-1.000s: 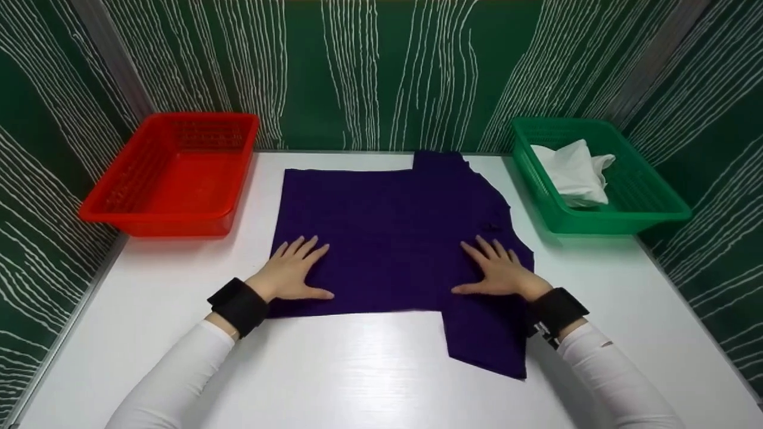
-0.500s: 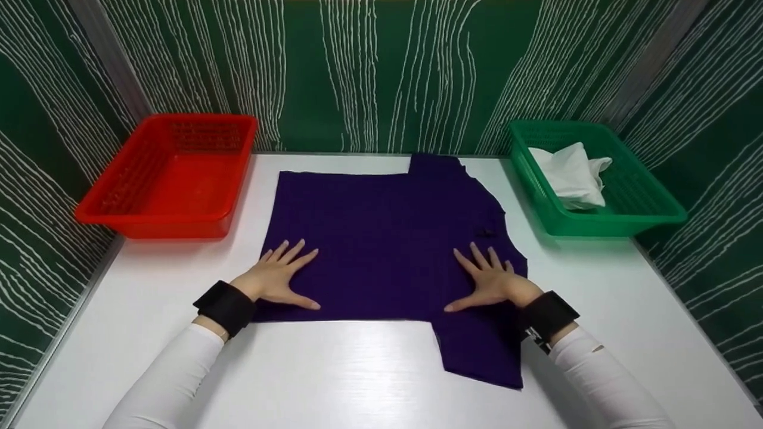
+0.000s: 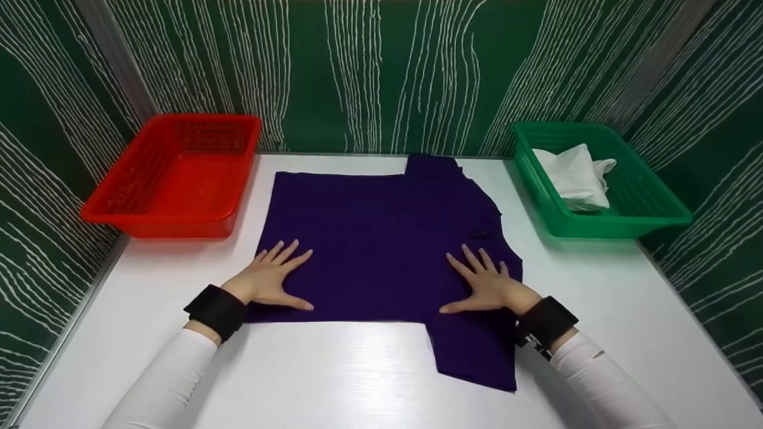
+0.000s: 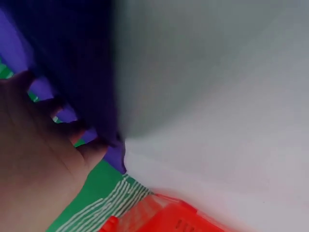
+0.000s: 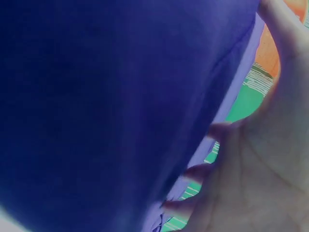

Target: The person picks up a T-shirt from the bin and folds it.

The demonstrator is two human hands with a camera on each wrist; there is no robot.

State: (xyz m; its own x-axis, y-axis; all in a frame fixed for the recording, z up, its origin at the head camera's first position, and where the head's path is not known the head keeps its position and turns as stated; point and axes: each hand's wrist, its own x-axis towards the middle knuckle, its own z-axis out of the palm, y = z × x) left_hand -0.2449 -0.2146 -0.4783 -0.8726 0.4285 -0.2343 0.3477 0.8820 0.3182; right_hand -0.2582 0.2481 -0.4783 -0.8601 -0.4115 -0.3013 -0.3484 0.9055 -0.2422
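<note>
A dark purple T-shirt [image 3: 363, 238] lies spread flat on the white table, its hem toward the left and its neckline toward the right. One sleeve [image 3: 474, 354] points toward the person, the other to the back. My left hand [image 3: 268, 283] rests with spread fingers on the near hem corner. Near the neckline and front sleeve, my right hand [image 3: 489, 289] touches the fabric, fingers also spread. In the left wrist view, fingertips [image 4: 94, 150] meet the shirt by its edge. The right wrist view has the shirt [image 5: 120, 106] filling most of the picture beneath the hand.
A red plastic basket [image 3: 173, 226] stands at the back left of the table [image 3: 346, 375]. At the back right, a green basket [image 3: 620, 226] holds a crumpled white cloth [image 3: 575, 179]. Green walls [image 3: 381, 77] with white wavy lines enclose the table.
Both hands have moved slightly left and toward the person, with the shirt sliding the same way beneath them. The baskets stay put.
</note>
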